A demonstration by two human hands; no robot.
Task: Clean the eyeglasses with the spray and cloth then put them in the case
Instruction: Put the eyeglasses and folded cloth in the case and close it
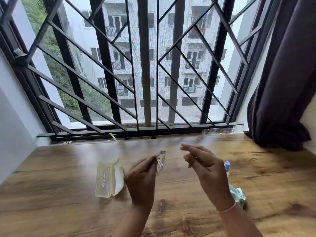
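Left hand (141,178) pinches thin, pale-framed eyeglasses (161,161) just right of the open translucent plastic case (106,178); right hand (205,170) hovers nearby, fingers relaxed, holding nothing.

Both forearms are bare, with a thin pink band (227,209) around the right wrist

Spray bottle (227,166) half behind right hand (206,168)

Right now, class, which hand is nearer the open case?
Left. The left hand, pinching the eyeglasses, is just right of the case; the right hand is farther right, beside the spray bottle.
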